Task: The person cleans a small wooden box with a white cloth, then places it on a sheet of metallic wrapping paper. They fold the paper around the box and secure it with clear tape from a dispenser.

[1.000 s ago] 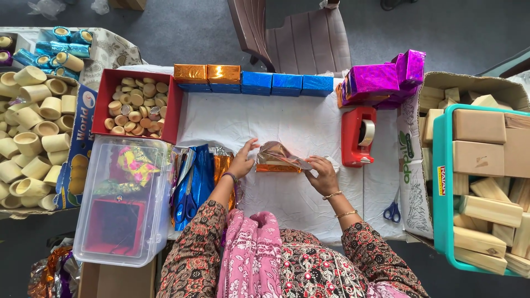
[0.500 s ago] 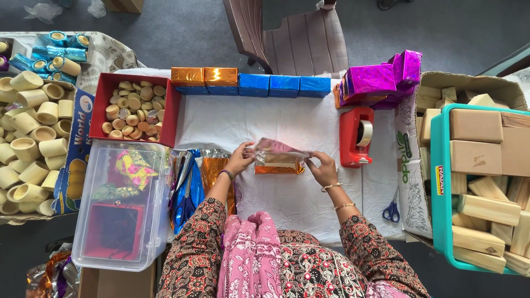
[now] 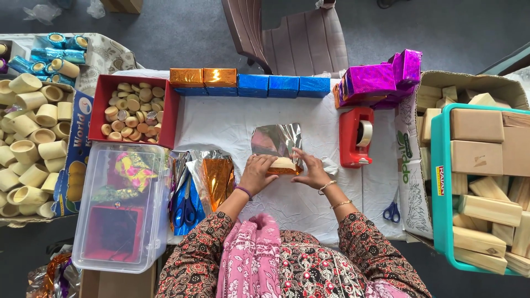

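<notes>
A pale wooden block [image 3: 282, 164] lies on a shiny foil sheet [image 3: 276, 140] on the white cloth in front of me. My left hand [image 3: 257, 172] presses on the block's left end and the foil's near edge. My right hand [image 3: 311, 170] holds the block's right end, fingers over the foil. The far part of the sheet stands up, crinkled and reflective. Both hands touch block and foil together.
A red tape dispenser [image 3: 356, 137] stands right of my hands. Wrapped orange and blue blocks [image 3: 248, 83] line the far edge, purple ones [image 3: 381, 77] at the right. Blue scissors [image 3: 392, 211], foil sheets [image 3: 212, 176], a clear bin [image 3: 121, 212], a red box of discs [image 3: 132, 113], wooden blocks [image 3: 486, 165].
The foil and block came down from mid-air onto the cloth. The sheet is now spread flat under the block with its far edge raised, and both hands press down on it.
</notes>
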